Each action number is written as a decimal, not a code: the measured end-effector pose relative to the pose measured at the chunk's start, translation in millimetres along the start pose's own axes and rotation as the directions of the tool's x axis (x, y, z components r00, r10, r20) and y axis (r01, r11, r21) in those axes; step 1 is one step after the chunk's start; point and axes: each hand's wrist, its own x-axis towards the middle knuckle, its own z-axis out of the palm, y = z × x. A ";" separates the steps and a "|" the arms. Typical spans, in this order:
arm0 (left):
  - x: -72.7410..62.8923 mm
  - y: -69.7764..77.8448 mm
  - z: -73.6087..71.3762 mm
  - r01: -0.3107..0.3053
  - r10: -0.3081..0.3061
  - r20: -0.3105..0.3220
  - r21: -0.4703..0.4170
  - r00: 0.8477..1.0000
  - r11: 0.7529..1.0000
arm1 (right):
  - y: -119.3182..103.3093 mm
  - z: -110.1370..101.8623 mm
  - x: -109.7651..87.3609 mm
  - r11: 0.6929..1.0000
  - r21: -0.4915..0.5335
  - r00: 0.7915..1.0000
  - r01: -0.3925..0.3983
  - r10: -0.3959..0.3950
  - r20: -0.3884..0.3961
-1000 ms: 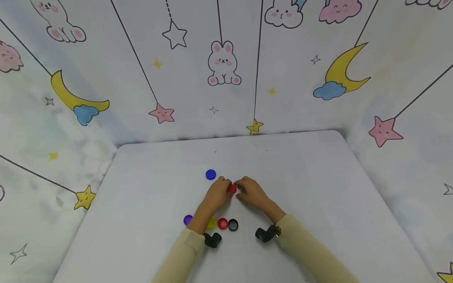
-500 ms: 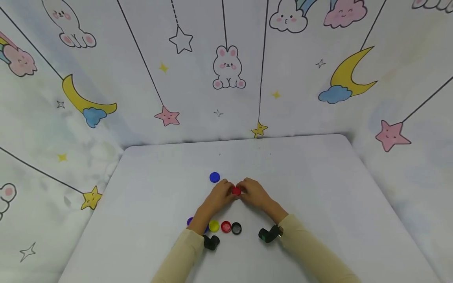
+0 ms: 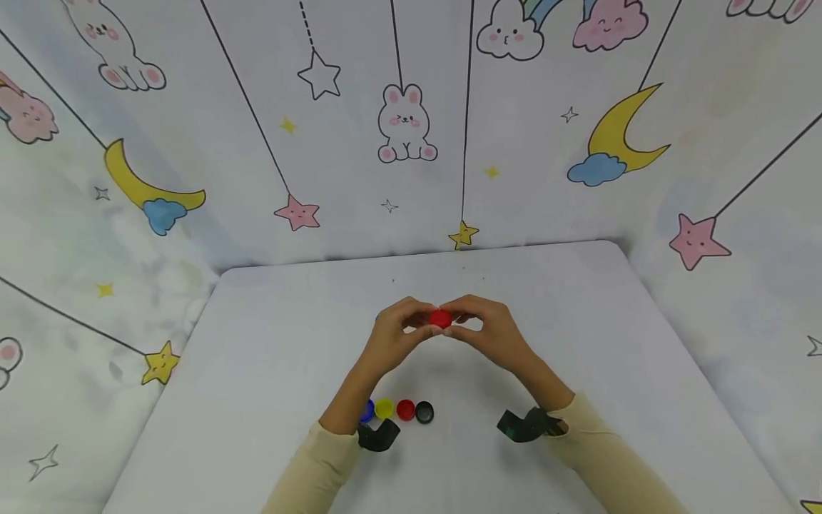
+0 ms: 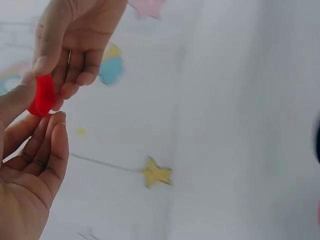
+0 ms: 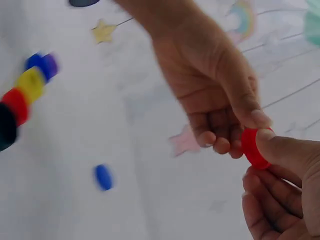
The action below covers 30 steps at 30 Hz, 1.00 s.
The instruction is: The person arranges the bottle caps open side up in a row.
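Note:
A small round red cap is held up above the white table, between the fingertips of both hands. My left hand pinches its left side with thumb and fingers. From the other side, my right hand pinches it the same way. In the left wrist view the red cap appears edge-on, both thumbs on its near side. The right wrist view shows the thumbs meeting at the red cap, the other fingers bent behind or below it.
Near the left forearm lies a row of caps: black, red, yellow and blue, partly covered. A purple cap and a separate blue cap show in the right wrist view. Printed cloth walls surround the table.
The left hand held the red cap first, and the right hand has come to grip it too. Both hands have lifted it up from the table; the separate blue cap is now hidden in the head view.

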 end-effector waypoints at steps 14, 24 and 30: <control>-5.2 83.2 -6.6 -0.288 0.252 -0.163 -0.258 0.954 0.922 | -78.1 -50.9 -3.5 0.958 0.210 0.980 0.198 -0.186 -0.074; -12.9 95.3 -5.3 -0.331 0.305 -0.142 -0.225 0.942 0.916 | -88.3 -44.4 -22.5 0.949 0.257 0.977 0.181 -0.143 -0.159; -16.9 99.8 0.4 -0.436 0.405 -0.221 -0.115 0.887 0.892 | -92.2 -41.0 -25.5 0.929 0.263 0.951 0.262 -0.203 -0.231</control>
